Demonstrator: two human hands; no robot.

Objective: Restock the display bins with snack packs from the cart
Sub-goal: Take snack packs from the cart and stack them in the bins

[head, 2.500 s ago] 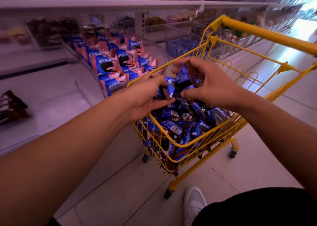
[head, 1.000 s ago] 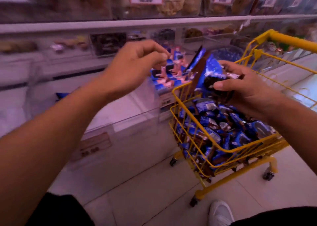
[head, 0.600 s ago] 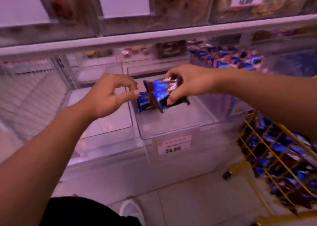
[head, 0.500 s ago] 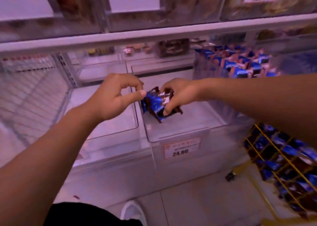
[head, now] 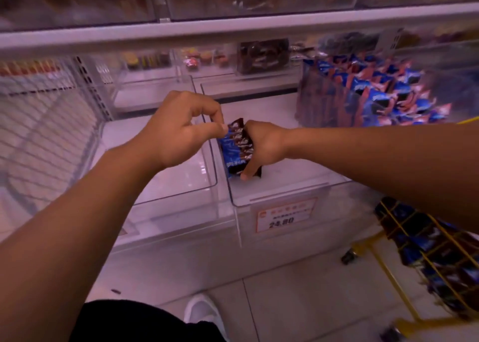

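Right hand (head: 261, 144) grips stack of blue-and-brown foil snack packs (head: 237, 151) at left wall of clear plastic bin (head: 290, 191); left hand (head: 178, 131) pinches stack's top edge. Orange-bordered price label (head: 283, 217) reads 24.80.

both hands hold a stack of blue-and-brown snack packs (head: 237, 151) at the left wall of a clear display bin (head: 285, 191): right hand (head: 261, 147) grips it, left hand (head: 181, 131) pinches its top edge.

2 hands (head: 178, 131), 1 cart (head: 414, 240), 3 bins (head: 285, 193)
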